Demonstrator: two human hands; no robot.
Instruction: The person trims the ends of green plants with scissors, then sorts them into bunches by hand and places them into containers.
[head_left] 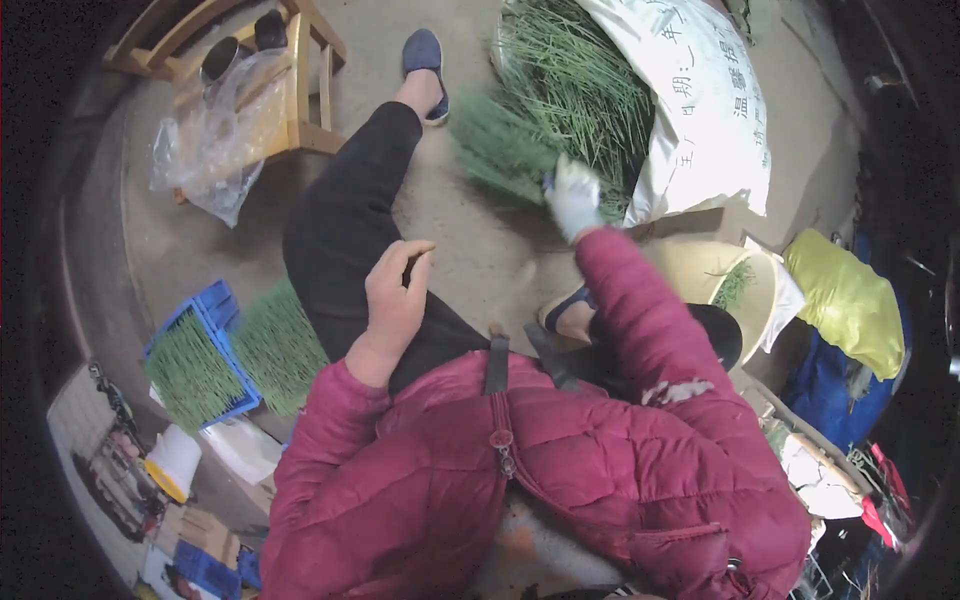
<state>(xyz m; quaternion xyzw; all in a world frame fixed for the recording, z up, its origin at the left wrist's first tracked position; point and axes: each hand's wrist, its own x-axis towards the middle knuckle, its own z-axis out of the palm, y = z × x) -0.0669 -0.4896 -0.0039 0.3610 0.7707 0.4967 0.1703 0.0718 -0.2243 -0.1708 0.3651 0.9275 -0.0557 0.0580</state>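
Note:
A white glove covers my right hand point(575, 197), which is closed on a bunch of green stalks point(505, 150); the far end of the bunch is blurred. Right behind it, more long green stalks point(590, 75) lie in the mouth of a large white sack point(715, 110) with dark printed characters. My bare left hand point(398, 290) hovers over my left thigh, fingers curved, thumb and fingertips apart, nothing between them.
Blue crates point(228, 345) of green stalks stand at the left. A wooden chair point(300, 100) at the upper left holds a clear plastic bag point(220, 130). On the right are a cream bucket point(765, 300) and a yellow-green sack point(845, 300).

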